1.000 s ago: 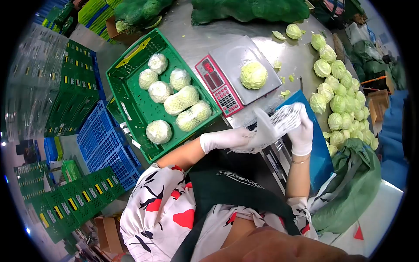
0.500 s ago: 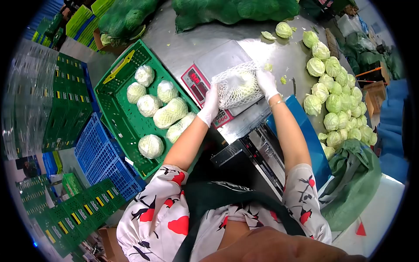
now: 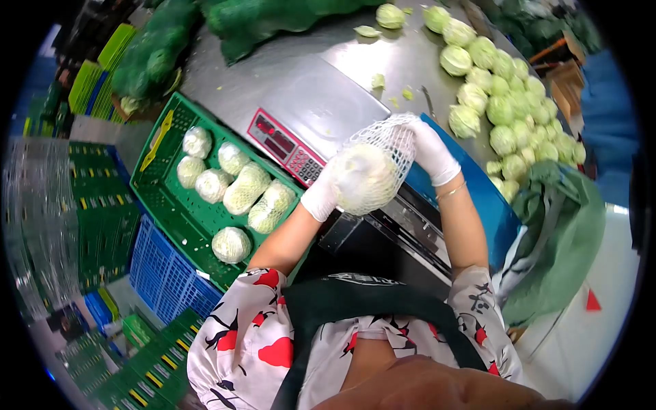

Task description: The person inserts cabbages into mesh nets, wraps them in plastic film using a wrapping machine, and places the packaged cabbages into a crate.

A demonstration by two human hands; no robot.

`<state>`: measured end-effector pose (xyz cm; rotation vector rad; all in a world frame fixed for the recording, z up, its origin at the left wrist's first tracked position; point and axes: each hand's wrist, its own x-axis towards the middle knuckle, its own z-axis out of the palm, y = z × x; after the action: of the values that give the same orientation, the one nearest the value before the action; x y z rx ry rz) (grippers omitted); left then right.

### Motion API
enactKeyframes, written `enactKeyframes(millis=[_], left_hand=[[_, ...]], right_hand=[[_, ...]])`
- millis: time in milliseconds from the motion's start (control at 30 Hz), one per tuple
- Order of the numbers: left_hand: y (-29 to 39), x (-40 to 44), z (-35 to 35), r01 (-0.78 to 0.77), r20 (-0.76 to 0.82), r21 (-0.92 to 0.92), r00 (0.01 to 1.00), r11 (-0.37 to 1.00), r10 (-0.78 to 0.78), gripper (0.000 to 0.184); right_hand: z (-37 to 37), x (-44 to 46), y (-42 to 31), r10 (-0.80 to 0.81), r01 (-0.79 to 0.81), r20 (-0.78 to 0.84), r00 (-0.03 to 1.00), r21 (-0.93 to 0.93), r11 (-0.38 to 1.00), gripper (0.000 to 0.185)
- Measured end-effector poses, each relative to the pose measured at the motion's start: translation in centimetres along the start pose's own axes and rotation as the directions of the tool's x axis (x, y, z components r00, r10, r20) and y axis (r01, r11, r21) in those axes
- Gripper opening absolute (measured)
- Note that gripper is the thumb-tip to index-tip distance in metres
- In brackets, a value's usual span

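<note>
A cabbage [image 3: 362, 179] in a white mesh net [image 3: 386, 133] is held up between my white-gloved hands, just in front of the weighing scale [image 3: 321, 102]. My left hand [image 3: 324, 194] grips the cabbage's left side, its fingers partly hidden behind it. My right hand [image 3: 429, 152] is closed on the loose, stretched end of the net at upper right. Beside my left arm, a green crate [image 3: 198, 236] holds several netted cabbages [image 3: 248, 188]. The scale's red-framed panel [image 3: 281, 145] faces me, and its plate is bare.
Several bare cabbages [image 3: 502, 109] are massed on the metal table [image 3: 403, 61] at right. Green net sacks [image 3: 273, 20] lie at the back. A blue panel [image 3: 471, 198] and a green bag [image 3: 557, 239] are by my right arm. A blue crate [image 3: 167, 273] stands at left.
The netted cabbage has come off the scale plate and nearer to my body, turned more end-on. Both hands moved with it. My view has also shifted.
</note>
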<state>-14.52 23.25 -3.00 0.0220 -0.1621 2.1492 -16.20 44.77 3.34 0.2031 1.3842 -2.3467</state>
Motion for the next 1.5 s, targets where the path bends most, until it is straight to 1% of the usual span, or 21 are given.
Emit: enactKeyframes(millis=[100, 200, 300, 333, 400, 467, 567, 600, 733, 900, 967, 1067, 1133, 1200, 1233, 1267, 1300, 1333, 1367, 1433, 1500], left_hand=[[-1.1, 2.0, 2.3, 0.085, -0.007, 0.085, 0.996, 0.993, -0.084, 0.05], [-3.2, 6.3, 3.9, 0.188, -0.459, 0.421, 0.888, 0.887, 0.03, 0.05], [-8.2, 10.9, 3.0, 0.163, -0.266, 0.886, 0.945, 0.433, 0.189, 0.037], [-10.2, 12.2, 2.8, 0.114, -0.152, 0.977, 0.965, 0.179, 0.214, 0.035], [-14.4, 14.5, 2.4, 0.063, -0.077, 0.994, 0.986, 0.094, 0.148, 0.032], [-17.0, 17.2, -0.1, 0.15, -0.15, 0.988, 0.989, -0.028, -0.006, 0.033], [-19.1, 19.4, -1.5, 0.305, -0.307, 0.87, 0.95, 0.388, -0.06, 0.035], [-18.8, 19.3, -1.3, 0.117, -0.111, 0.992, 0.988, -0.056, 0.109, 0.035], [-13.3, 12.9, 0.0, -0.035, 0.215, 0.887, 0.913, -0.46, 0.346, 0.043], [-8.1, 0.3, 1.0, 0.098, 0.239, 0.112, 0.963, -0.989, 0.123, 0.057], [-9.2, -1.4, 0.6, 0.12, 0.152, 0.022, 0.981, -0.993, 0.122, 0.068], [-11.0, -0.8, -0.5, 0.223, 0.089, 0.349, 0.959, -0.91, 0.269, 0.065], [-10.7, -0.6, -2.1, 0.239, -0.126, 0.929, 0.923, -0.282, 0.365, 0.043], [-10.8, -0.5, 3.0, 0.332, -0.349, 0.936, 0.916, 0.117, 0.197, 0.031], [-10.0, -1.1, 3.4, 0.244, -0.263, 0.947, 0.963, 0.208, 0.066, 0.023], [-9.1, -1.8, 4.8, 0.246, -0.24, 0.946, 0.969, 0.21, -0.055, 0.021], [-8.8, -2.2, 6.5, 0.177, -0.128, 0.918, 0.979, 0.353, -0.159, 0.02], [-8.6, -2.2, 8.0, 0.125, -0.003, 0.86, 0.971, 0.495, -0.24, 0.019], [-8.3, -1.5, 8.9, 0.068, 0.08, 0.856, 0.962, 0.513, -0.262, 0.029], [-10.4, 0.5, 13.2, 0.047, 0.034, 0.871, 0.987, 0.489, -0.155, 0.077], [-10.7, 6.0, 12.0, -0.258, 0.223, 0.952, 0.953, -0.162, -0.206, 0.111]], right_hand=[[-2.5, -6.4, -1.3, 0.082, -0.068, -0.09, 0.993, 0.141, 0.988, 0.039], [-4.0, -13.9, -0.6, -0.142, 0.16, -0.394, 0.908, 0.012, 0.987, 0.054], [-2.4, -18.5, 0.8, -0.246, 0.267, -0.509, 0.825, -0.032, 0.963, 0.057], [-1.8, -19.5, 1.8, -0.515, 0.167, -0.523, 0.679, -0.573, 0.802, 0.057], [-2.3, -21.2, 5.4, -0.634, 0.057, -0.605, 0.483, -0.7, 0.712, 0.054], [-3.4, -23.1, 7.3, -0.611, 0.007, -0.705, 0.359, -0.652, 0.758, 0.05], [-6.2, -25.0, 9.9, -0.575, -0.086, -0.768, 0.282, -0.617, 0.782, 0.046], [-6.9, -25.5, 10.0, -0.566, -0.122, -0.777, 0.275, -0.612, 0.781, 0.045], [-6.2, -27.9, 9.6, -0.721, -0.25, -0.671, 0.173, -0.738, 0.627, 0.046], [-4.0, -33.7, 14.2, -0.86, -0.833, -0.51, 0.013, -0.481, 0.273, 0.049], [-3.7, -33.9, 17.1, -0.802, -0.943, -0.598, -0.006, -0.263, 0.204, 0.048], [-4.1, -32.2, 18.4, -0.802, -0.749, -0.593, 0.074, -0.563, 0.348, 0.042], [-3.6, -32.8, 15.8, -0.682, -0.46, -0.717, 0.145, -0.659, 0.595, 0.025], [-1.4, -34.3, 13.1, -0.435, 0.118, -0.886, 0.161, -0.42, 0.9, 0.021], [-0.5, -36.0, 12.7, -0.681, 0.041, -0.676, 0.282, -0.701, 0.712, 0.02], [0.4, -38.0, 12.1, -0.564, 0.009, -0.735, 0.375, -0.606, 0.796, 0.018], [1.2, -40.3, 11.3, -0.419, 0.237, -0.744, 0.52, -0.346, 0.908, 0.019], [1.8, -41.4, 9.8, -0.617, 0.468, -0.487, 0.618, -0.403, 0.786, 0.02], [2.1, -42.0, 8.2, -0.768, 0.682, -0.186, 0.613, -0.367, 0.633, 0.022], [1.3, -42.1, 5.0, -0.8, 0.663, -0.276, 0.533, -0.452, 0.597, 0.021], [-0.3, -38.9, 0.9, -0.773, 0.437, -0.389, 0.502, -0.657, 0.614, 0.056]])
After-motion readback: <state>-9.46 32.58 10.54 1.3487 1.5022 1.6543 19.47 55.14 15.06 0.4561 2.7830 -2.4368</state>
